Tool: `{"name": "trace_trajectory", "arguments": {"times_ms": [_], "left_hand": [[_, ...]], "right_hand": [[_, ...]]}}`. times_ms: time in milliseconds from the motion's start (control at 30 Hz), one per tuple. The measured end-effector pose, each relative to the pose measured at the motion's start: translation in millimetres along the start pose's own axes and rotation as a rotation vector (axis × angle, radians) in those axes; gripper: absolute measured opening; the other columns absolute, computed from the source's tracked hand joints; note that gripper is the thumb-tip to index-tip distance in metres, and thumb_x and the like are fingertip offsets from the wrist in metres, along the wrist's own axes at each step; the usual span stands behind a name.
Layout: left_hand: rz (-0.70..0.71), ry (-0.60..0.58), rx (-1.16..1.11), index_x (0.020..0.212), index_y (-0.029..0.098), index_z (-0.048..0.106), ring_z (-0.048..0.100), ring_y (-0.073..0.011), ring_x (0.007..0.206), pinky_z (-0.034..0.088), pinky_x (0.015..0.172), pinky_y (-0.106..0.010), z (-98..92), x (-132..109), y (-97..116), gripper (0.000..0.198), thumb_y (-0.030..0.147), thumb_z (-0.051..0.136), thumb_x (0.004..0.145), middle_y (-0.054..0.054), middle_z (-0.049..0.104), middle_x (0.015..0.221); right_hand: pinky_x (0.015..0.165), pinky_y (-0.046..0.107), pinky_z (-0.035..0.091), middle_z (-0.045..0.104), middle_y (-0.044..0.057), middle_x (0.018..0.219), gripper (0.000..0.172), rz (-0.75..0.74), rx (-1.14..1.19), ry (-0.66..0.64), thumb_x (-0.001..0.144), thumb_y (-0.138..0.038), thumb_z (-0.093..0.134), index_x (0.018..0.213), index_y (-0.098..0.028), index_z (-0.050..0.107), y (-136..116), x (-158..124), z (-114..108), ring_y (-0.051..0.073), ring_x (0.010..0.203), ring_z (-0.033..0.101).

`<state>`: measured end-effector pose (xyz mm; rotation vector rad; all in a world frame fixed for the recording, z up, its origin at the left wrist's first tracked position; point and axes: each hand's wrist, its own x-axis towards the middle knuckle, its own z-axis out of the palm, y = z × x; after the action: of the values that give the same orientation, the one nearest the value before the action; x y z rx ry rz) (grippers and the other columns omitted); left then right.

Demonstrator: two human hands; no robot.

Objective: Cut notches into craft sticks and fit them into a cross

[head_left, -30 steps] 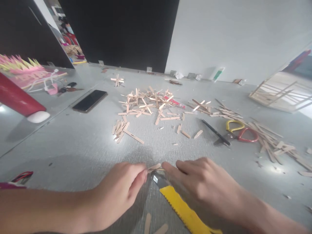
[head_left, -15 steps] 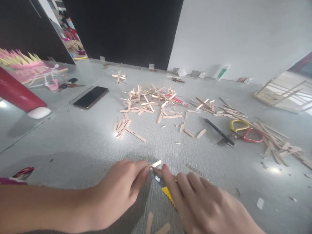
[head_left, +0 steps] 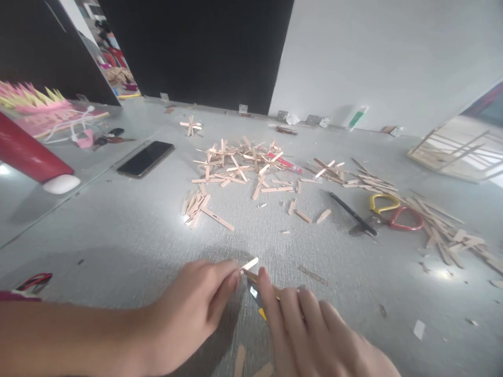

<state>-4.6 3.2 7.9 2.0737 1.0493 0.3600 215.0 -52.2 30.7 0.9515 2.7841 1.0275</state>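
My left hand (head_left: 200, 303) pinches a pale craft stick (head_left: 250, 263) between thumb and fingers, its rounded end poking out past the fingertips. My right hand (head_left: 310, 324) is wrapped round a yellow utility knife (head_left: 263, 314) with a metal blade (head_left: 253, 293). The blade's tip is close to the left fingertips and the stick; whether it touches the wood is hard to make out. Along the right index finger lies another thin brown strip (head_left: 250, 275), partly covered by that hand. Two more craft sticks (head_left: 239, 360) lie at the near edge.
Beyond the hands spreads a heap of craft sticks (head_left: 239, 162), with a smaller pile (head_left: 195, 207) nearer. Scissors (head_left: 404, 219), a black pen (head_left: 353, 213) and more sticks (head_left: 448, 230) lie right. A phone (head_left: 146, 159) and a red cylinder (head_left: 31, 152) are left.
My right hand has shifted slightly left and down, covering more of the knife's yellow handle. The left hand stays almost in place, with the stick in its pinch.
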Motion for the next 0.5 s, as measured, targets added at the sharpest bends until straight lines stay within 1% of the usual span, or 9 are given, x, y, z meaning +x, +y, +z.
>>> {"name": "trace_trajectory", "arguments": {"times_ms": [67,167,267,333,400,467,500], "left_hand": [[0.006,0.006,0.007,0.076,0.023,0.037,0.033,-0.0111,0.052,0.026,0.052,-0.027,0.5,-1,0,0.033,0.031,0.036,0.108,0.009,0.037,0.060],[-0.004,0.015,-0.004,0.077,0.023,0.041,0.041,-0.0117,0.055,0.032,0.055,-0.026,1.6,-2,-1,0.033,0.030,0.034,0.109,0.007,0.047,0.063],[-0.025,0.055,0.017,0.081,0.022,0.048,0.051,-0.0135,0.060,0.038,0.059,-0.027,4.5,-4,-4,0.032,0.029,0.033,0.108,0.003,0.057,0.069],[-0.038,0.095,0.033,0.082,0.022,0.049,0.054,-0.0141,0.060,0.039,0.059,-0.028,7.5,-5,-6,0.032,0.028,0.031,0.108,0.002,0.060,0.070],[-0.028,0.125,0.018,0.082,0.022,0.049,0.054,-0.0134,0.058,0.040,0.058,-0.027,10.5,-6,-7,0.032,0.027,0.031,0.108,0.003,0.059,0.068],[0.018,0.161,0.005,0.082,0.022,0.048,0.051,-0.0119,0.053,0.040,0.054,-0.025,12.0,-7,-7,0.031,0.026,0.033,0.108,0.004,0.056,0.064],[0.051,0.179,0.011,0.082,0.022,0.049,0.050,-0.0113,0.051,0.040,0.053,-0.024,11.8,-8,-6,0.030,0.025,0.034,0.108,0.005,0.055,0.063]], "right_hand": [[0.037,0.031,0.038,0.061,0.006,0.059,0.040,-0.005,0.002,0.002,0.090,-0.002,0.044,0.119,0.005,0.070,0,2,-2,0.017,0.043,0.054],[0.038,0.033,0.041,0.059,0.005,0.061,0.040,0.007,0.140,0.069,0.091,-0.004,0.045,0.123,0.008,0.066,10,2,14,0.019,0.046,0.055],[0.041,0.033,0.043,0.058,0.004,0.066,0.039,0.050,0.354,0.111,0.095,-0.003,0.041,0.124,0.003,0.065,25,0,36,0.019,0.050,0.057],[0.042,0.032,0.043,0.057,0.003,0.067,0.039,0.066,0.425,0.130,0.098,-0.004,0.037,0.124,-0.001,0.065,30,0,42,0.018,0.052,0.057],[0.041,0.032,0.041,0.057,0.003,0.066,0.039,0.062,0.371,0.162,0.098,-0.005,0.037,0.126,0.001,0.064,28,1,38,0.018,0.050,0.055],[0.040,0.033,0.039,0.059,0.004,0.065,0.040,0.045,0.252,0.171,0.097,-0.007,0.040,0.127,0.006,0.063,19,1,26,0.019,0.048,0.054],[0.040,0.033,0.040,0.059,0.005,0.064,0.040,0.063,0.203,0.162,0.097,-0.008,0.043,0.127,0.007,0.063,13,1,20,0.019,0.048,0.054]]}}
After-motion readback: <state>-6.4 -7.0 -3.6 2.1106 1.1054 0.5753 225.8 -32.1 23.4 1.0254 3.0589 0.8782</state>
